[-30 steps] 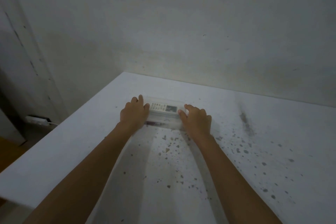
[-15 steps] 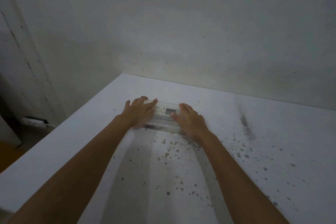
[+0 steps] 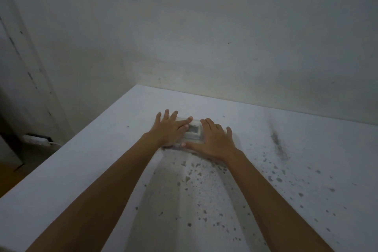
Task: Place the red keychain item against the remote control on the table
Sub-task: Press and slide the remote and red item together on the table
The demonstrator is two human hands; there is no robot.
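A white remote control (image 3: 193, 130) with a small grey display lies crosswise on the white table (image 3: 98, 172), in what looks like a clear sleeve. My left hand (image 3: 170, 130) lies flat over its left end with fingers spread, the index finger reaching across the top. My right hand (image 3: 214, 141) lies flat over its right end, thumb along the near edge. A thin dark reddish strip, apparently the red keychain item (image 3: 173, 147), shows at the remote's near edge between my hands; most of it is hidden.
The table is stained with dark specks (image 3: 196, 172) on the near and right side and a dark smear (image 3: 276, 139) at the right. A wall runs close behind. A white power strip (image 3: 35, 140) lies on the floor beyond the table's left edge.
Both hands slid inward over the remote and flattened on it, covering more of it. The left index finger now stretches across the top and the right thumb lies along the near edge.
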